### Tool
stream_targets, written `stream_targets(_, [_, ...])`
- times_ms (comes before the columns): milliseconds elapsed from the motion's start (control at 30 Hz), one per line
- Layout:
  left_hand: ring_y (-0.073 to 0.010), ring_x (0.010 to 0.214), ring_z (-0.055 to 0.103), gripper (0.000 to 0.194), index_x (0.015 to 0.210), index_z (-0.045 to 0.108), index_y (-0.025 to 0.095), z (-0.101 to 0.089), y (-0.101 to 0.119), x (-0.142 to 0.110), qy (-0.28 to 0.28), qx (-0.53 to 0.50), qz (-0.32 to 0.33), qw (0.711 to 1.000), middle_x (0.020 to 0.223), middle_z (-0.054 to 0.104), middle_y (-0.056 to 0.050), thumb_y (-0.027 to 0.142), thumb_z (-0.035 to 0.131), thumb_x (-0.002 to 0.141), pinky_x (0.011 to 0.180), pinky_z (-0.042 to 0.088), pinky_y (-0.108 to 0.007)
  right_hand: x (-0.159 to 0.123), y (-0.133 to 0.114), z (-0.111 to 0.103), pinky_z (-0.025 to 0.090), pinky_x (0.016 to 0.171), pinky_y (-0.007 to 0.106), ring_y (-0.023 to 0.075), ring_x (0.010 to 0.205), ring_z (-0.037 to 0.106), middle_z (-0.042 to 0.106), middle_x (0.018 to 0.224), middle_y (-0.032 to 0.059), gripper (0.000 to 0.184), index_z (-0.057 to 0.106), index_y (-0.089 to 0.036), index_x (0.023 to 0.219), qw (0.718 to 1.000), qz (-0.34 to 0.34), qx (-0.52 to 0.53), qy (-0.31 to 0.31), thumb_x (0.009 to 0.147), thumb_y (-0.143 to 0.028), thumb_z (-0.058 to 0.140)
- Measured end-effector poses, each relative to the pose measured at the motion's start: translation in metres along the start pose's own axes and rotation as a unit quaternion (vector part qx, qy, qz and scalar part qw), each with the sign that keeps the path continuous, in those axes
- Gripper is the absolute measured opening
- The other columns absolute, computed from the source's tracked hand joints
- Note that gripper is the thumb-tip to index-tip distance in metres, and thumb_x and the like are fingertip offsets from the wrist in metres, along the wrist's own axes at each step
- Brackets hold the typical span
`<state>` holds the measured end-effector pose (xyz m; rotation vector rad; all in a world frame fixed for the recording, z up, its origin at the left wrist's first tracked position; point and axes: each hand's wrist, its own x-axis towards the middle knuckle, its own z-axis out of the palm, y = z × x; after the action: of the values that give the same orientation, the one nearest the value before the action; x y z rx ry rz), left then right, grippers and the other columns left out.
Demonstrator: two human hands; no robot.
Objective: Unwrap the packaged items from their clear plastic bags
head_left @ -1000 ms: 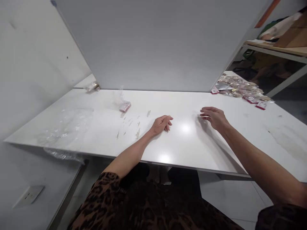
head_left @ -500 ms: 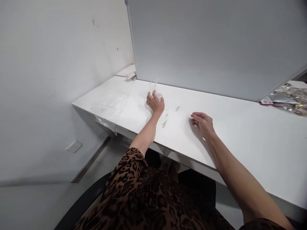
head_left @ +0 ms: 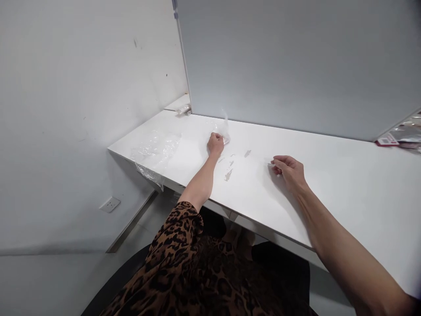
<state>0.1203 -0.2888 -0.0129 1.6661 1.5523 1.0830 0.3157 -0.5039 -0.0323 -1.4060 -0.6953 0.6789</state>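
My left hand [head_left: 215, 144] is closed on a piece of clear plastic film [head_left: 224, 127] toward the back of the white table [head_left: 250, 202]. The film stands up loosely beyond the fingers, against the grey panel. My right hand [head_left: 289, 170] is over the table further right, its thumb and fingers pinched together. Something thin and pale seems to show at the fingertips, too small to name. A crumpled clear plastic sheet [head_left: 156, 151] lies left of my left hand and hangs over the front edge.
A grey panel [head_left: 279, 61] rises along the table's back edge, and a white wall [head_left: 82, 109] stands left. A small plastic-wrapped item [head_left: 184, 109] sits in the back corner. Shiny packets [head_left: 408, 134] lie at far right. Worn patches [head_left: 228, 174] mark the tabletop.
My left hand's spread fingers have closed on the clear plastic film. The view has shifted slightly; my right hand stays pinched over the table.
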Motion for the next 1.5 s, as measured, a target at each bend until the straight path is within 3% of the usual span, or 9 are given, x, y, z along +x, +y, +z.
stream_targets(133, [-0.0122,0.082,0.061,0.017,0.081,0.057,0.021,0.020,0.016,-0.037,-0.079,-0.145,0.000,0.986,0.088,0.066,0.002,0.012,0.070,0.087,0.082,0.050,-0.026,0.000,-0.001,-0.001,0.049,0.056,0.028,0.0164,0.071,0.061,0.068,0.082,0.0031,0.038,0.071,-0.024,0.088,1.000,-0.009,-0.006,-0.009,0.061,-0.043,0.089])
stream_targets(333, [-0.0080,0.064,0.053,0.019,0.084,0.058,0.019,0.045,0.037,-0.106,-0.281,-0.283,-0.018,0.917,0.078,0.059,0.005,0.019,0.077,0.086,0.061,0.045,-0.022,0.001,-0.001,-0.006,0.057,0.081,0.033,0.0219,0.104,0.064,0.069,0.123,0.0053,0.083,0.065,-0.028,0.120,0.997,-0.060,-0.046,-0.021,0.048,-0.050,0.100])
stream_targets(500, [-0.0086,0.068,0.055,0.024,0.085,0.062,0.017,0.049,0.043,-0.118,-0.359,-0.301,-0.010,0.884,0.079,0.062,0.002,0.034,0.077,0.093,0.069,0.046,-0.023,0.008,-0.001,-0.008,0.052,0.066,0.028,0.0147,0.074,0.059,0.065,0.079,-0.0020,0.055,0.067,-0.023,0.086,0.998,-0.053,0.043,-0.014,0.053,-0.055,0.098])
stream_targets(667, [-0.0106,0.080,0.065,0.025,0.106,0.060,0.018,0.047,0.044,-0.111,-0.360,-0.346,-0.060,0.864,0.088,0.069,0.000,0.028,0.078,0.092,0.080,0.048,-0.025,0.018,-0.008,-0.017,0.057,0.067,0.031,0.0186,0.080,0.067,0.070,0.080,0.0007,0.041,0.064,-0.024,0.081,0.983,-0.004,0.185,0.020,0.060,-0.043,0.094])
stream_targets(867, [-0.0185,0.101,0.072,0.090,0.150,0.040,0.019,0.044,0.046,-0.117,-0.398,-0.394,-0.101,0.822,0.114,0.071,-0.009,0.029,0.092,0.078,0.090,0.056,-0.032,0.028,-0.005,-0.024,0.063,0.094,0.045,0.0284,0.102,0.071,0.072,0.087,0.0066,0.026,0.065,-0.026,0.080,0.967,-0.032,0.248,0.046,0.069,-0.041,0.082])
stream_targets(967, [-0.0186,0.103,0.072,0.081,0.141,0.052,0.018,0.044,0.049,-0.124,-0.429,-0.382,-0.101,0.812,0.120,0.071,-0.012,0.024,0.095,0.073,0.089,0.058,-0.031,0.029,-0.004,-0.024,0.062,0.098,0.048,0.0302,0.105,0.071,0.070,0.085,0.0076,0.028,0.063,-0.026,0.081,0.971,-0.037,0.235,0.034,0.069,-0.044,0.081])
stream_targets(1100, [-0.0157,0.079,0.068,0.044,0.111,0.066,0.013,0.041,0.053,-0.131,-0.488,-0.331,-0.084,0.803,0.100,0.074,-0.008,0.023,0.091,0.075,0.069,0.056,-0.029,0.025,-0.009,-0.020,0.065,0.085,0.048,0.0308,0.101,0.071,0.068,0.085,0.0072,0.039,0.059,-0.026,0.083,0.968,-0.040,0.246,0.025,0.068,-0.055,0.080])
stream_targets(1333, [-0.0115,0.068,0.062,0.061,0.133,0.048,0.023,0.043,0.055,-0.128,-0.325,-0.355,-0.140,0.866,0.089,0.066,0.002,0.020,0.084,0.083,0.064,0.050,-0.025,0.009,-0.008,-0.011,0.061,0.076,0.039,0.0266,0.102,0.066,0.066,0.104,0.0055,0.066,0.058,-0.030,0.103,0.991,0.018,0.130,0.030,0.061,-0.072,0.087])
stream_targets(1500, [-0.0101,0.064,0.060,0.066,0.136,0.044,0.025,0.041,0.054,-0.126,-0.317,-0.347,-0.141,0.872,0.091,0.064,0.003,0.027,0.084,0.085,0.069,0.054,-0.027,0.003,0.000,-0.009,0.052,0.102,0.050,0.0313,0.129,0.054,0.058,0.141,0.0086,0.070,0.064,-0.032,0.125,0.974,-0.175,-0.099,0.107,0.070,-0.072,0.084])
